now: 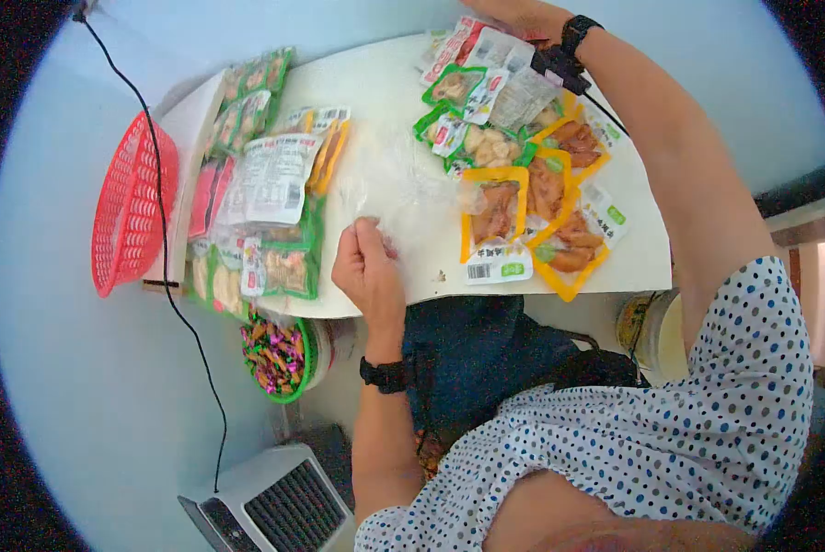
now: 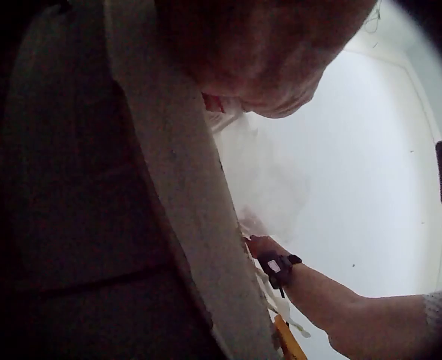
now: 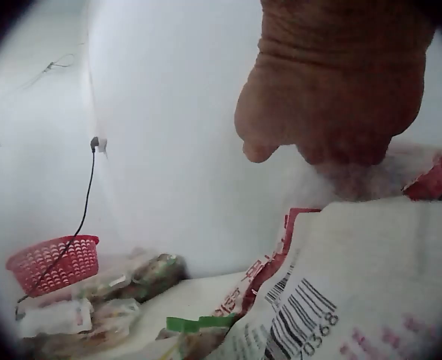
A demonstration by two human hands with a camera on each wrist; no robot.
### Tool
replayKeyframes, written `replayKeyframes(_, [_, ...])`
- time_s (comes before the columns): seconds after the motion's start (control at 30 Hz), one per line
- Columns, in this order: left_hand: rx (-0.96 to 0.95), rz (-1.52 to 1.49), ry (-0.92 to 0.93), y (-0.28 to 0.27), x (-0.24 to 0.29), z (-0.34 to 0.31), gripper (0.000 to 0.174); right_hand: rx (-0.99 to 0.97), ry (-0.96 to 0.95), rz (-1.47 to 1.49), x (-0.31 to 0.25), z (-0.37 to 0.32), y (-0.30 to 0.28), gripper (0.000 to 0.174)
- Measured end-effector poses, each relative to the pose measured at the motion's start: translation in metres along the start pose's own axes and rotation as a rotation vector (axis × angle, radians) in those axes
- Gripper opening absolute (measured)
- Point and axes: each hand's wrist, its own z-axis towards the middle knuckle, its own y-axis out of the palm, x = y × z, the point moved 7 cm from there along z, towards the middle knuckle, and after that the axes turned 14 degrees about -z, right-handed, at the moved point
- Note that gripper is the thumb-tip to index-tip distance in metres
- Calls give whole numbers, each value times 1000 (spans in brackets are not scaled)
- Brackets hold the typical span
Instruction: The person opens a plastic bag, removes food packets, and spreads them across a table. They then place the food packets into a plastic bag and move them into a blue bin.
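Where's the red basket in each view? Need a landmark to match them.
Head: far left, behind the black cord, red basket.
Left wrist: basket not in it.
Right wrist: lower left, basket.
Shared landmark: right hand, at the top edge in head, lower centre-right in left wrist, top right in right wrist.

An air cooler [image 1: 294, 506], plastic basket [image 1: 125, 216] and food packets [image 1: 497, 213] suggest a home.

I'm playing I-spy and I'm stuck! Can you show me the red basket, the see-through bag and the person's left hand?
Red plastic basket [image 1: 121, 216]: head view, on its holey wall.
Clear plastic bag [image 1: 410, 198]: head view, near its middle.
Left hand [image 1: 370, 269]: head view, middle of the hand.
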Motion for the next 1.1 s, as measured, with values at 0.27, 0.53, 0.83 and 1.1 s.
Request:
replayKeyframes(0.27, [11, -99, -32, 0, -1, -3, 26, 180, -153, -446, 35, 53, -45, 59])
replayKeyframes(0.53, [-35, -118, 93, -7, -9, -10, 26, 591, -295, -1030, -24, -11, -85, 56])
replayKeyframes(0.83, [-191, -406, 130, -9, -19, -10, 34, 291, -630, -345, -11, -138, 109, 41])
replayKeyframes(1.1, [-123, -403, -22, -28, 7, -46, 36, -34, -575, 198, -11, -172, 103, 19])
